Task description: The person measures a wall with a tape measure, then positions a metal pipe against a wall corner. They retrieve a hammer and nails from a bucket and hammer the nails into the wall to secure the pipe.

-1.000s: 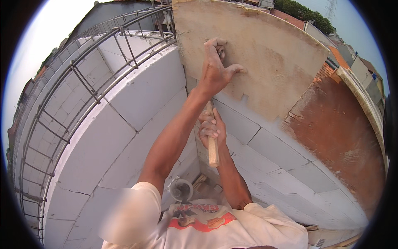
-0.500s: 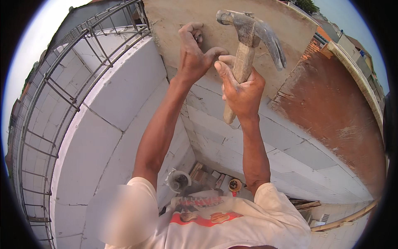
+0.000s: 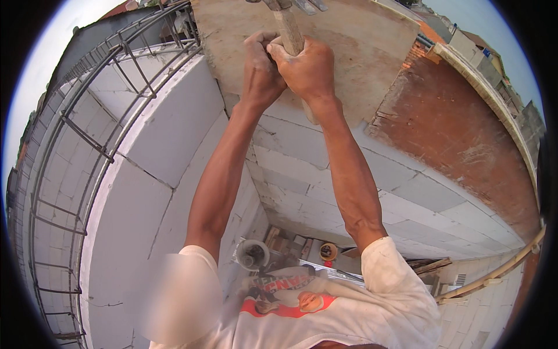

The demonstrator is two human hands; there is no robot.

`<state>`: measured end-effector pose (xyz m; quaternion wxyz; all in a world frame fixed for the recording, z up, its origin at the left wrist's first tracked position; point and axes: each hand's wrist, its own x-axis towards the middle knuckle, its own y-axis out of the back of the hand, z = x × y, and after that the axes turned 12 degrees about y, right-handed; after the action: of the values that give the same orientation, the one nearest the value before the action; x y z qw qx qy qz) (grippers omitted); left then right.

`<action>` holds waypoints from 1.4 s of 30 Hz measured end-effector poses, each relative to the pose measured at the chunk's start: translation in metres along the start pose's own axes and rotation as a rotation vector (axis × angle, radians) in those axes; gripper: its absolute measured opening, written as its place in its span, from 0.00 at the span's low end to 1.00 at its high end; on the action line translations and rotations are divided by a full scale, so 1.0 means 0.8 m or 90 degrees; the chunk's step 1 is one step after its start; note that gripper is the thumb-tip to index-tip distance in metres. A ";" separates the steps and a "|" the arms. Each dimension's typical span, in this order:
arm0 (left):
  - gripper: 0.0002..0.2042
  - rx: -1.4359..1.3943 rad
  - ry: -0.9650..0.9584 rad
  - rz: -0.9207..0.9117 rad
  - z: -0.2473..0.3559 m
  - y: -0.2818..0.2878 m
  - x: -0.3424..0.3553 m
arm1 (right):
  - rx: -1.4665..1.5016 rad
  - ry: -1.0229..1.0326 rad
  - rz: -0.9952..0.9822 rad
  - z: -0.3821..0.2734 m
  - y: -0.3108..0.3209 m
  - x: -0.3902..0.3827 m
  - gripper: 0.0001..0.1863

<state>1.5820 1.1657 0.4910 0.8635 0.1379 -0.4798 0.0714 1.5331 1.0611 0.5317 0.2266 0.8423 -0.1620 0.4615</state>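
Both of my arms reach up to a weathered plywood board above a white block wall. My right hand is closed round the wooden handle of a hammer, whose metal head is cut off by the top edge. Right beside it, partly behind the handle, my left hand has its fingers curled at the board's face; whatever is in them is hidden.
A rebar cage runs along the left block wall. At right are a reddish board and a curved-looking timber. Far below lie a pale bucket, a yellow container and wood scraps. Rooftops show beyond.
My right hand has lifted the hammer from below my left hand to level with it, now against it. The view has shifted, and my left hand appears further left in it.
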 end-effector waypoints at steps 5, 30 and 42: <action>0.36 -0.066 0.020 -0.004 -0.005 -0.002 0.001 | 0.000 0.010 0.004 0.002 0.003 -0.001 0.10; 0.26 -0.079 -0.016 0.049 -0.013 -0.001 -0.001 | -0.031 0.109 0.015 -0.022 0.009 0.006 0.08; 0.09 -0.248 0.128 -0.062 0.005 0.013 0.003 | 0.232 -0.083 0.202 -0.026 0.049 -0.041 0.06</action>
<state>1.5774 1.1747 0.4973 0.9199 -0.0162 -0.3885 -0.0508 1.4823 1.0413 0.5227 -0.0152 0.8612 -0.2202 0.4578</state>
